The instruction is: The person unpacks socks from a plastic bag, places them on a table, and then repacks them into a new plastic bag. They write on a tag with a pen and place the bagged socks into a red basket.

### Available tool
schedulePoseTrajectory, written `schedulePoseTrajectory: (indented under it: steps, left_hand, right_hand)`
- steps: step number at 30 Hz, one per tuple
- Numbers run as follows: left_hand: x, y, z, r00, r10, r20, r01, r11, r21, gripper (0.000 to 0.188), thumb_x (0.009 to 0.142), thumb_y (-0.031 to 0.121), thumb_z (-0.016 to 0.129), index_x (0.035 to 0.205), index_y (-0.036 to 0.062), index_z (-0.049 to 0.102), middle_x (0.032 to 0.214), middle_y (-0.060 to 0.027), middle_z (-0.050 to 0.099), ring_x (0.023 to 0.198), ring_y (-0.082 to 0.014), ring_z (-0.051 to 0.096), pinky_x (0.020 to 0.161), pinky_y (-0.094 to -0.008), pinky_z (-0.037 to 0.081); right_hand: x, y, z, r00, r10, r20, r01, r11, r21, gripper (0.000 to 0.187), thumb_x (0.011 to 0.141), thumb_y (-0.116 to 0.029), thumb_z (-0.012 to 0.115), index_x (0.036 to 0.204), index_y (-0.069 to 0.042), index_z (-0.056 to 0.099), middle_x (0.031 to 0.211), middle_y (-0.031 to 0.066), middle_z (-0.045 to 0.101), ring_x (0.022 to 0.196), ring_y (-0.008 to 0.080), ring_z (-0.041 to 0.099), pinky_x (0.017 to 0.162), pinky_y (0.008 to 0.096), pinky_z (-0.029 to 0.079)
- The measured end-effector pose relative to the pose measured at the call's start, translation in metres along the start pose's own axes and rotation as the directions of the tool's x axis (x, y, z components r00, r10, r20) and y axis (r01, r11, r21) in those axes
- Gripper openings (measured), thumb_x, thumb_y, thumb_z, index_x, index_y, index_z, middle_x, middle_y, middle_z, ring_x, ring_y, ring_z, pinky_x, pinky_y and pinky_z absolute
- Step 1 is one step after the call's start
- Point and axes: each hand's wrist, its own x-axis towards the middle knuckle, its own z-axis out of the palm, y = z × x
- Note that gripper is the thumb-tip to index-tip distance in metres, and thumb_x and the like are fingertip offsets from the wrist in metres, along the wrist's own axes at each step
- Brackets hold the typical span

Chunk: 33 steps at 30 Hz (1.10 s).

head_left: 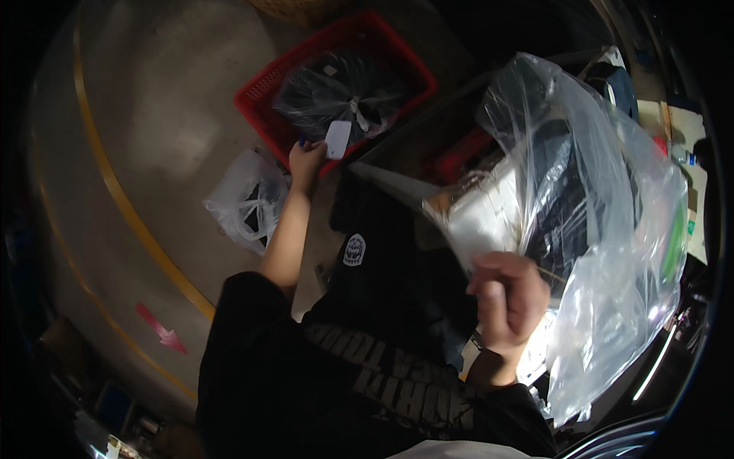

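My left hand [307, 162] reaches out over the near edge of a red plastic basket [264, 96]. Its fingers are closed on a white card [338, 141] with rounded corners. A small blue thing shows at the same fingers, too small to name. Inside the basket lies a tied clear plastic bag [306, 90] with dark contents. My right hand [511, 298] is curled, thumb against fingers, and slightly blurred. Whatever it may grip is hidden. Right beside it is a large clear plastic bag [612, 252] with dark contents; whether they touch, I cannot tell.
A smaller whitish plastic bag [233, 191] sits on the floor left of my left forearm. Yellow lines [115, 187] and a red arrow [162, 329] mark the floor. A white packet [489, 206] lies by the large bag. Small items stand on a pale surface [692, 138] at far right.
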Motion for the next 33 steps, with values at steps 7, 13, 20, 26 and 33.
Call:
schedulePoseTrajectory:
  steps: [7, 13, 20, 26, 33]
  left_hand:
    - [0.103, -0.067, 0.081, 0.945, 0.011, -0.327, 0.125, 0.911, 0.393, 0.036, 0.075, 0.022, 0.072, 0.1, -0.0038, 0.068, 0.096, -0.0213, 0.075, 0.098, -0.0414, 0.074, 0.089, -0.0445, 0.055]
    - [0.128, -0.077, 0.098, 0.887, -0.213, -0.409, 0.359, 0.876, 0.322, 0.063, 0.071, 0.03, 0.08, 0.122, -0.0052, 0.07, 0.12, -0.0217, 0.075, 0.118, -0.0365, 0.07, 0.1, -0.0398, 0.053]
    - [0.148, -0.083, 0.079, 0.853, -0.186, -0.487, 0.288, 0.947, 0.143, 0.052, 0.069, 0.028, 0.085, 0.108, -0.0029, 0.072, 0.102, -0.0152, 0.076, 0.095, -0.0285, 0.074, 0.087, -0.037, 0.056]
    - [0.151, -0.078, 0.074, 0.83, -0.099, -0.548, 0.179, 0.979, 0.094, 0.047, 0.068, 0.029, 0.084, 0.101, -0.0029, 0.075, 0.092, -0.0132, 0.077, 0.086, -0.0292, 0.074, 0.082, -0.0377, 0.056]
    - [0.202, -0.095, 0.095, 0.815, -0.177, -0.552, 0.261, 0.962, 0.077, 0.033, 0.068, 0.023, 0.078, 0.087, -0.0021, 0.068, 0.084, -0.0148, 0.075, 0.083, -0.0346, 0.075, 0.081, -0.0424, 0.056]
  right_hand:
    - [0.022, 0.025, 0.002, 0.945, -0.238, 0.224, 0.256, 0.965, -0.052, 0.02, 0.077, -0.01, 0.074, 0.094, 0.002, 0.075, 0.068, 0.0071, 0.068, 0.048, 0.0177, 0.063, 0.045, 0.0286, 0.052]
    - [0.004, 0.012, -0.013, 0.947, -0.127, 0.295, 0.192, 0.96, -0.205, 0.009, 0.088, -0.016, 0.072, 0.088, -0.007, 0.074, 0.063, -0.0003, 0.063, 0.045, 0.0117, 0.053, 0.043, 0.0268, 0.041]
    - [0.016, 0.023, -0.004, 0.94, -0.207, 0.27, 0.273, 0.933, -0.235, 0.008, 0.089, -0.014, 0.07, 0.089, -0.006, 0.073, 0.064, -0.0004, 0.062, 0.047, 0.0111, 0.054, 0.045, 0.0263, 0.041]
    - [0.019, 0.024, -0.002, 0.949, -0.174, 0.263, 0.243, 0.936, -0.255, 0.009, 0.09, -0.013, 0.068, 0.09, -0.006, 0.072, 0.064, -0.0006, 0.062, 0.047, 0.0111, 0.054, 0.046, 0.0262, 0.041]
    - [0.025, 0.026, 0.002, 0.946, -0.176, 0.273, 0.25, 0.932, -0.263, 0.01, 0.092, -0.013, 0.065, 0.091, -0.005, 0.071, 0.063, -0.0008, 0.061, 0.047, 0.011, 0.053, 0.047, 0.0261, 0.041]
